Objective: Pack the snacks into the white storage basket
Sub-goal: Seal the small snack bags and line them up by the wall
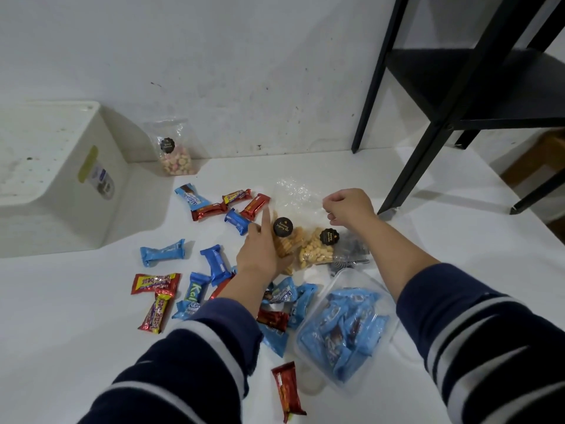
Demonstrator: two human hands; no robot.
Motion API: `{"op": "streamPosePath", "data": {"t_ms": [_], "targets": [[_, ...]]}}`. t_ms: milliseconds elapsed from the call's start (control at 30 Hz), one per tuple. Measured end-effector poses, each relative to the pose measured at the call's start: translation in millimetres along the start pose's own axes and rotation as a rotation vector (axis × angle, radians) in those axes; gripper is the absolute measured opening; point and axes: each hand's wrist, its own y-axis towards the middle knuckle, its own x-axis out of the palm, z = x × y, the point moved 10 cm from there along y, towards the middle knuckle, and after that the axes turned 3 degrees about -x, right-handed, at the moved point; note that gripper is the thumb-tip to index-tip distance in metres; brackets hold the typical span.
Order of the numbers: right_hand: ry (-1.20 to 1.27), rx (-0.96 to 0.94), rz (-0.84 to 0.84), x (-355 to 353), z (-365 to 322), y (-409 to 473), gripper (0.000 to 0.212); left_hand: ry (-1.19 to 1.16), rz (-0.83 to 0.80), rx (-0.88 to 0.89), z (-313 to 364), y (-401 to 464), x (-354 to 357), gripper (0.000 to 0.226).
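Observation:
The white storage basket (61, 179) lies upside down at the left against the wall. In the middle of the table are two clear bags of yellow snacks (305, 240) with black round labels. My left hand (260, 252) lies against the left bag with its index finger straight. My right hand (348, 206) pinches the top edge of the clear plastic. Several small red, blue and yellow wrapped snacks (214, 261) are scattered around my left arm. A clear bag of blue packets (345, 328) lies under my right forearm.
A clear bag of pink and yellow sweets (175, 151) leans on the wall beside the basket. A black metal shelf frame (428, 123) stands at the right back. A red wafer bar (287, 390) lies near the front edge. A dark packet (351, 255) lies under the yellow snack bags.

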Motion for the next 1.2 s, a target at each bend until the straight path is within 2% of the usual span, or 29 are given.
{"op": "streamPosePath", "data": {"t_ms": [133,300,567,733,833,967,1133,1200], "targets": [[-0.03,-0.004,-0.011,-0.9,0.5,-0.9,0.006,-0.093,-0.033,0.054,3.3,-0.3,1.5,0.118],[-0.067,-0.02,-0.02,0.0,-3.3,-0.9,0.006,-0.175,0.004,0.064,1.9,-2.3,-7.3,0.113],[-0.111,-0.083,-0.03,5.2,-12.4,-0.2,0.004,-0.133,0.04,0.077,6.9,-4.7,-12.3,0.108],[-0.077,-0.04,-0.089,9.9,-11.1,-3.3,0.015,-0.112,0.064,0.089,7.6,-7.8,-16.1,0.109],[-0.051,-0.069,-0.054,7.7,-15.7,-3.2,0.004,-0.097,0.069,0.107,9.8,-9.1,-17.6,0.107],[-0.107,-0.095,-0.055,9.3,-15.6,-3.8,0.004,-0.075,0.069,0.109,12.2,-11.3,-18.4,0.105],[-0.035,-0.112,-0.047,7.0,-17.3,-6.0,0.004,-0.051,0.08,0.138,19.0,-15.2,-20.6,0.101],[-0.048,-0.141,-0.036,4.3,-19.7,-5.0,0.012,-0.045,0.075,0.142,20.3,-15.1,-20.2,0.101]]}}
